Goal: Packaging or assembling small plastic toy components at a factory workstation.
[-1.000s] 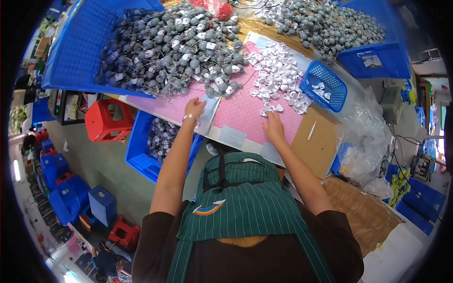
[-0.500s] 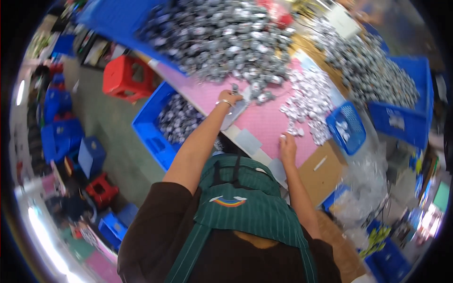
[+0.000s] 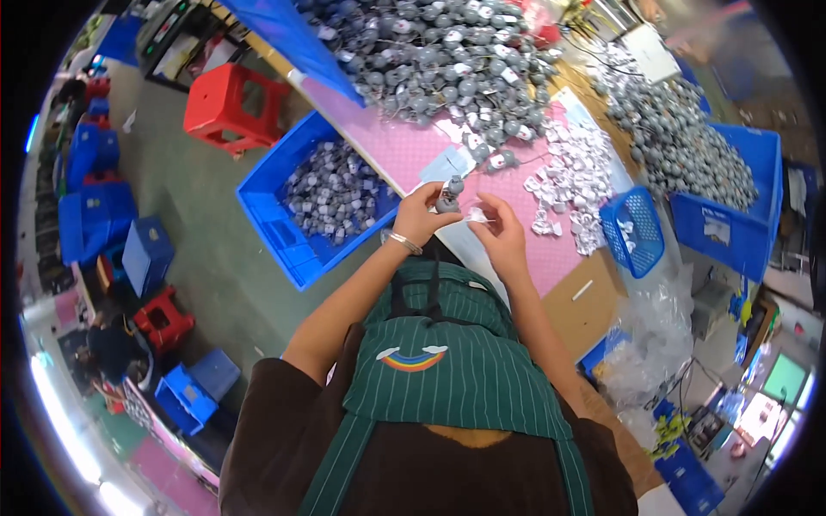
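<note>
My left hand (image 3: pixel 416 220) is closed around a small grey rounded figurine (image 3: pixel 448 199), held upright over the near edge of the table. Close to it on the right, my right hand (image 3: pixel 504 239) pinches a small white piece (image 3: pixel 476 215) between thumb and fingers. The two things are near each other; whether they touch is hard to tell. Beyond my hands, a large heap of similar grey figurines (image 3: pixel 447 69) covers the far part of a pink gridded mat (image 3: pixel 551 265). Loose white pieces (image 3: pixel 572 172) lie spread to the right.
A blue crate (image 3: pixel 301 267) of grey figurines stands at left, below the table edge, with a red stool (image 3: pixel 215 107) beyond. On the right are a blue basket (image 3: pixel 641 262), a brown board (image 3: pixel 576 322), clear plastic bags (image 3: pixel 650 344) and another blue crate (image 3: pixel 723 241) beside more figurines.
My left hand has drawn back from the figurine heap with a grey figurine. My right hand has come left and up from the white pieces, with a white piece in its fingers.
</note>
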A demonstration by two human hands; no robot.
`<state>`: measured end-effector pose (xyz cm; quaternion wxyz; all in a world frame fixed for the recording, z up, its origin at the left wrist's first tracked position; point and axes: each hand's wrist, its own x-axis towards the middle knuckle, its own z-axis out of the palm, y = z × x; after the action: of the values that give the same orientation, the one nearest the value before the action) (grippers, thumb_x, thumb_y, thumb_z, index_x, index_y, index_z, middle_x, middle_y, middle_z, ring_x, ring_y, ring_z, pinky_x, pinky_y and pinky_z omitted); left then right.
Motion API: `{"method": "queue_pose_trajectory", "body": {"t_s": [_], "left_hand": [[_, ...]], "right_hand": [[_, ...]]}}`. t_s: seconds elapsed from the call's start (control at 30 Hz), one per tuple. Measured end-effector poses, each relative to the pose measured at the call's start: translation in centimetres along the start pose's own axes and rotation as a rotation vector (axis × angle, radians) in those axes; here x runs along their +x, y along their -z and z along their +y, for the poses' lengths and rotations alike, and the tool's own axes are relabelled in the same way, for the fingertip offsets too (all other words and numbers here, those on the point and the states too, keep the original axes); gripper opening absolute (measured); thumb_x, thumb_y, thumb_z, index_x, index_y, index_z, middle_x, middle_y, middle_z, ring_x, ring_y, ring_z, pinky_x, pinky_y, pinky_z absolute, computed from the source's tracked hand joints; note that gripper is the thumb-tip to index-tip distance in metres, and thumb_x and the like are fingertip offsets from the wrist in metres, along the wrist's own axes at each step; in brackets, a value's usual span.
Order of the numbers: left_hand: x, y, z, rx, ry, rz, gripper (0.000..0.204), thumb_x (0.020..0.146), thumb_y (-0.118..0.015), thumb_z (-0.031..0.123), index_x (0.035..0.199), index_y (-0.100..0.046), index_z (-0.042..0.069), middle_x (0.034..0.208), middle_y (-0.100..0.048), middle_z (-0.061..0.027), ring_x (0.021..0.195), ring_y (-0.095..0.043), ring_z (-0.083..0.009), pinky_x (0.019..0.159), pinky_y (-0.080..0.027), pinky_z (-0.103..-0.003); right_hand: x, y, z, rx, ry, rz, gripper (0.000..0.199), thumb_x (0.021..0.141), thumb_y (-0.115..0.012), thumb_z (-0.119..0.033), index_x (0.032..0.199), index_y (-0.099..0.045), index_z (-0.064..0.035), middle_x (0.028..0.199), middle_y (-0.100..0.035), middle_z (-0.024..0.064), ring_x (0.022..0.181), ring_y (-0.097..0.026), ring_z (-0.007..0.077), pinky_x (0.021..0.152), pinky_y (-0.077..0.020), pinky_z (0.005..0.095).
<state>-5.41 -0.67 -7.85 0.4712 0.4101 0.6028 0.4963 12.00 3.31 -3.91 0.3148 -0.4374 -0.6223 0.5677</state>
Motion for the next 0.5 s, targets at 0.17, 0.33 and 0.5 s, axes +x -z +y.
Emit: {"method": "queue_pose_trajectory", "body": {"t_s": [0.17, 0.33, 0.5], "left_hand": [[-0.8, -1.2, 4.7, 0.179, -0.06, -0.028, 0.052, 0.066, -0.077, 0.008, 0.114, -0.055, 0.002, 0.099, -0.059, -0.0082, 0.096, -0.059, -0.0157, 0.07, -0.054, -0.026], [-0.8, -1.9, 6.2, 0.393, -0.149, -0.033, 0.046, 0.067, -0.076, 0.007, 0.109, -0.058, 0.001, 0.097, -0.061, -0.0098, 0.083, -0.061, -0.0146, 0.061, -0.053, -0.024], [-0.4, -2.6, 7.8, 0.479, -0.184, -0.122, 0.045, 0.065, -0.079, 0.012, 0.105, -0.06, 0.001, 0.088, -0.064, -0.0079, 0.073, -0.062, -0.0129, 0.058, -0.051, -0.024]], "right_hand": [[0.0, -0.7, -2.1, 0.171, -0.072, 0.123, 0.052, 0.072, -0.068, 0.003, 0.119, -0.047, -0.0008, 0.1, -0.059, 0.0121, 0.088, -0.059, 0.0154, 0.071, -0.0496, 0.0249], [-0.7, -0.2, -3.7, 0.185, -0.122, 0.188, 0.053, 0.072, -0.068, 0.005, 0.119, -0.045, 0.0004, 0.097, -0.058, 0.0105, 0.082, -0.057, 0.0119, 0.069, -0.0483, 0.0222], [-1.1, 0.4, -3.3, 0.228, -0.095, 0.261, 0.05, 0.071, -0.068, 0.006, 0.116, -0.047, 0.0015, 0.096, -0.059, 0.0111, 0.079, -0.058, 0.0122, 0.067, -0.0489, 0.0225]]}}
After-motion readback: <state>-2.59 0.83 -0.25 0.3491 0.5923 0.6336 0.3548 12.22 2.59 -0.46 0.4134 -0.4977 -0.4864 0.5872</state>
